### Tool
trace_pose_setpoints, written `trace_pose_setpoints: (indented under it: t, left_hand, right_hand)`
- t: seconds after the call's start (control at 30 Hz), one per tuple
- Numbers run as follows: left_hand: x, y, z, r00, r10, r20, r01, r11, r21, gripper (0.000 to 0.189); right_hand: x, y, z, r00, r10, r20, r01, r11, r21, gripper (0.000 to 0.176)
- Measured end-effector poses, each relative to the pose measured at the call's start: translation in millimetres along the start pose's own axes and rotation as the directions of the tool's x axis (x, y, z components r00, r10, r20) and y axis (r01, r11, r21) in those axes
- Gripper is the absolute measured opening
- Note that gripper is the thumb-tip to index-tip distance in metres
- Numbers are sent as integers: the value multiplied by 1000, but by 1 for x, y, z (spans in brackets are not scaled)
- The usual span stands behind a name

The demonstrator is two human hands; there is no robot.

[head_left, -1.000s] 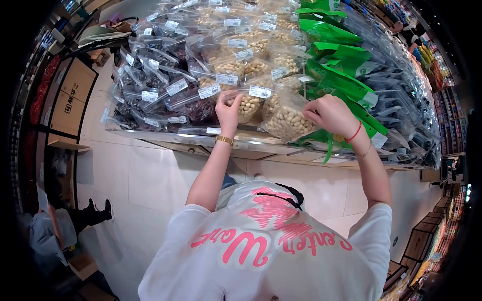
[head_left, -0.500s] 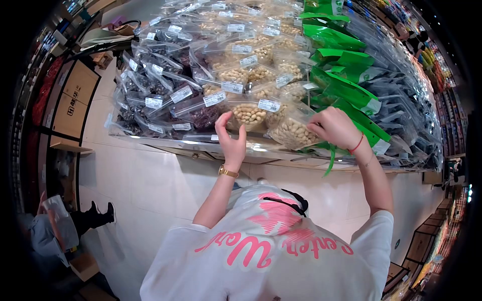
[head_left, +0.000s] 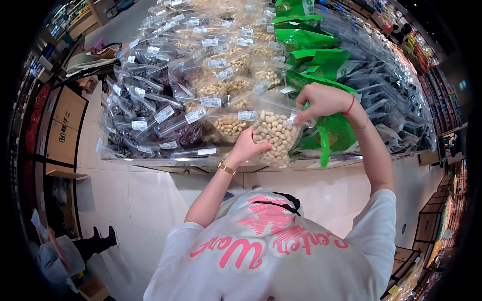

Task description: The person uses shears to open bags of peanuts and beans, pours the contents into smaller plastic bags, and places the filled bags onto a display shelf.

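A clear zip bag of peanuts [head_left: 277,134] is held up at the front edge of the display, between my two hands. My left hand [head_left: 249,145] grips the bag's lower left side, thumb across its front. At the bag's upper right corner, near a white label, my right hand [head_left: 324,103] pinches the plastic with bent fingers. Right behind lie more peanut bags [head_left: 229,125] with white labels. Green bags [head_left: 326,128] are beside and below my right hand, and a green strap [head_left: 324,146] hangs over the edge there.
Bags of dark dried goods [head_left: 150,120] fill the display's left side, and dark grey bags [head_left: 396,115] its right. A metal rim [head_left: 201,163] runs along the front. At the lower left a seated person [head_left: 63,256] stretches their legs onto the floor.
The peanut bag has been lifted off the pile and tilted up toward me. My left hand moved from empty air onto its side. My right hand shifted slightly left with its corner.
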State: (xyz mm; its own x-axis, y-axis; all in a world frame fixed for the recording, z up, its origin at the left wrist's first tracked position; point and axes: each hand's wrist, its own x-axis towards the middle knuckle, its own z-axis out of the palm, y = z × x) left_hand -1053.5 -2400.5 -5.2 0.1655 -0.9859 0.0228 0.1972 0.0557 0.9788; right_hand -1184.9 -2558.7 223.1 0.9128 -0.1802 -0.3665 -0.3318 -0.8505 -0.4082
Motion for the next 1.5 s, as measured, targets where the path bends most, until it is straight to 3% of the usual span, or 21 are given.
trace_pose_setpoints:
  t: [0.07,0.13,0.2,0.27,0.33,0.37,0.47,0.5,0.6,0.67,0.8,0.87,0.93,1.0,1.03,1.13,1.23,1.27,1.37,1.43,1.5]
  left_hand:
    - [-4,2,-3,999,25,-46,-26,1000,-10,60]
    - [-8,7,-7,995,-16,-94,11,998,-57,60]
    - [-14,15,-9,991,-22,-135,16,999,-43,60]
    - [-16,17,-14,984,-18,-179,14,1000,-26,61]
    - [-18,9,-18,977,12,-214,21,988,152,62]
    - [-20,5,-19,969,25,-247,29,977,211,64]
    - [-24,18,-16,968,68,-242,2,961,277,65]
    - [-25,18,-16,972,60,-227,7,960,281,67]
    - [-21,11,-16,971,105,-215,-41,958,284,68]
    - [-21,15,-13,971,83,-223,-7,947,320,68]
    - [-22,13,-13,968,77,-237,3,947,322,68]
    - [-27,12,-14,985,-43,-169,112,900,422,66]
    - [-29,0,-11,958,243,-150,-152,877,455,59]
    - [-35,3,-11,987,-31,-160,113,839,533,54]
    - [-33,-11,-14,995,51,-90,0,873,488,55]
    - [-28,-34,-17,994,-54,-100,96,864,494,43]
    - [-15,-55,-29,933,-353,-68,279,591,757,54]
    - [-17,-47,-27,974,-226,-18,183,737,651,59]
    - [-3,-59,-34,947,-319,47,189,669,719,62]
    - [8,-54,-35,862,-493,118,242,604,760,67]
    - [8,-59,-35,820,-549,164,329,685,650,67]
  right_hand:
    - [-11,-6,-9,982,86,168,-65,990,-127,29]
    - [-9,7,-7,983,43,181,-23,994,-110,29]
    - [-6,12,-10,997,-63,35,59,994,95,30]
    - [-7,4,-15,998,-61,20,58,993,105,32]
    - [-6,-9,-14,999,12,-48,-11,1000,29,32]
    - [-1,-1,-4,993,-32,-113,30,999,-28,35]
    - [14,0,8,999,-41,-25,36,983,-179,31]
    - [18,3,12,986,-137,-96,121,981,-155,25]
    - [16,0,9,980,-163,-112,144,976,-162,21]
    - [13,-4,13,982,-160,-106,135,968,-212,18]
    - [4,-7,40,946,-201,-256,66,888,-456,15]
    - [0,-7,59,954,-171,-247,34,878,-478,15]
    - [-3,-7,79,955,-145,-258,7,883,-469,14]
    - [2,10,110,957,-148,-251,10,878,-479,6]
    - [6,16,124,952,-156,-263,14,881,-473,6]
    - [11,19,152,980,-92,-176,-29,811,-585,9]
    - [24,40,188,979,6,-204,-118,831,-544,4]
    - [25,44,196,982,35,-185,-132,826,-548,5]
    - [24,41,201,962,-13,-274,-131,856,-501,7]
    - [25,39,197,956,-15,-294,-129,876,-464,8]
    - [24,34,195,948,-16,-316,-127,896,-426,9]
